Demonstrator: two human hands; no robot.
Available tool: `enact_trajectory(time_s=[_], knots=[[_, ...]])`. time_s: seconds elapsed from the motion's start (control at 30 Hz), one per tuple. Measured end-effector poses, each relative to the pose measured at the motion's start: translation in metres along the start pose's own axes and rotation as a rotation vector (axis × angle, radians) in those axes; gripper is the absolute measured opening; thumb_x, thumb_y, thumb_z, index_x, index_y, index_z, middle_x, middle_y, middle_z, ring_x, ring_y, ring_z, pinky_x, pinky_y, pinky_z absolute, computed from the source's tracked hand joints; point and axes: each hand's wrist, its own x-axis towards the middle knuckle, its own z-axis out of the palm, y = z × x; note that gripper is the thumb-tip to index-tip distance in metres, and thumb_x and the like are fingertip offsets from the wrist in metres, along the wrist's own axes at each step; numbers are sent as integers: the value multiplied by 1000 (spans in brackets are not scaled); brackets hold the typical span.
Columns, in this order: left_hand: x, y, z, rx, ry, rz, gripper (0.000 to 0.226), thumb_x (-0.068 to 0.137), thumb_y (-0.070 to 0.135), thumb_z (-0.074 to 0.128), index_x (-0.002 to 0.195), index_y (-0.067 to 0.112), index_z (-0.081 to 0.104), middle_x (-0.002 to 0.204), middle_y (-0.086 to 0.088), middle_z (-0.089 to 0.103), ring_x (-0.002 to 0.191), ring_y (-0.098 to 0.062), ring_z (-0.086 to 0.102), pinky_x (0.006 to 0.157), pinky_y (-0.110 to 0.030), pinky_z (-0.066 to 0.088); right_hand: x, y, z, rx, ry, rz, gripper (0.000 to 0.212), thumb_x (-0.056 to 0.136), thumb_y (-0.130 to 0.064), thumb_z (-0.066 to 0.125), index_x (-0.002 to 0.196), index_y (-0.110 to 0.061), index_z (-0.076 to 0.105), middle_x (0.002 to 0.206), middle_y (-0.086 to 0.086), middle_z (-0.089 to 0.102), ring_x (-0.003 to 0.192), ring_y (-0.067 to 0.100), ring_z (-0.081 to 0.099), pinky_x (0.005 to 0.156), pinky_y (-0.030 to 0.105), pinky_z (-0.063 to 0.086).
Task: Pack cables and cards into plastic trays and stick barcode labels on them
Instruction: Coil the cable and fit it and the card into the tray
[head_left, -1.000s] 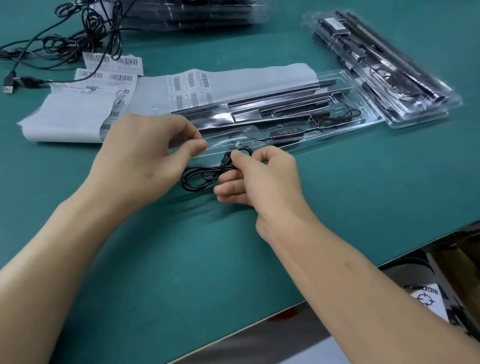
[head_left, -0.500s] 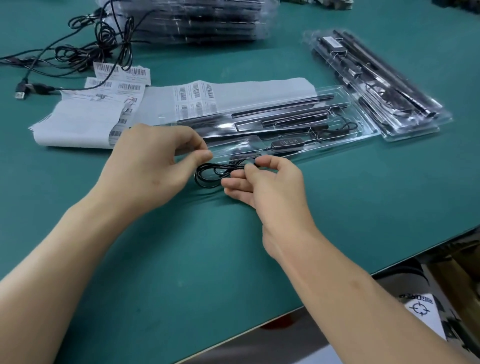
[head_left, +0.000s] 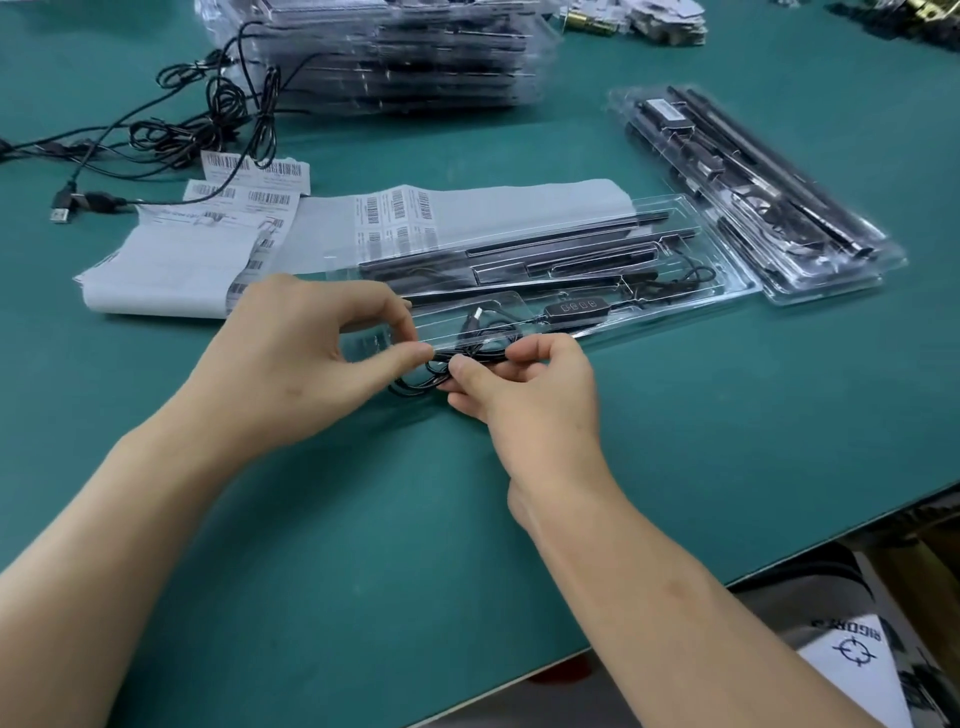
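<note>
Both hands shifted toward the clear tray's (head_left: 691, 306) near edge, left hand (head_left: 311, 358) and right hand (head_left: 524, 384) fingers pinching the coiled black cable (head_left: 447, 364), partly over tray, green table (head_left: 363, 545) beneath.

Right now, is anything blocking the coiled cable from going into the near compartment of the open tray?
Nothing visible does. Both hands, left hand and right hand, hold the coiled cable at the near edge of the open tray, whose near compartment holds only the cable's plug end and inline controller.
</note>
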Motion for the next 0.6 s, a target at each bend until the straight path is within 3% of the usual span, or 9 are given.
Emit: enact_trajectory(time_s=[0.17,0.3,0.4,0.47,0.6], knots=[[0,0,-3,29,-86,1,54,59,81,66,97,42,61,89,-16,76,92,-31,72,84,-48,54,1,-2,-1,27,-20,22,35,86,4,76,100,-11,48,76,8,66,63,16,75,58,24,60],[1,0,-2,37,-55,38,46,66,74,64,98,41,58,86,-15,76,89,-31,72,82,-46,54,1,-2,-2,-14,-8,-14,34,87,0,78,100,-12,49,75,8,71,66,20,77,53,25,58],[1,-1,0,72,-19,65,36,72,68,61,94,40,58,83,-13,76,74,-29,69,73,-42,52,0,-1,-1,-95,1,-83,34,87,-6,79,100,-14,49,77,9,73,59,20,75,48,27,56],[1,-1,0,66,-1,68,33,75,63,62,98,39,58,82,-12,75,79,-32,71,76,-45,53,0,1,-2,-239,29,-181,31,87,-14,81,95,-18,51,73,3,73,51,17,72,44,30,53],[1,-2,1,89,-5,51,28,75,58,68,94,39,61,80,-9,75,78,-32,70,77,-46,53,4,3,-9,-782,124,-487,23,83,-40,83,81,-28,63,65,-13,69,60,8,67,60,34,53]])
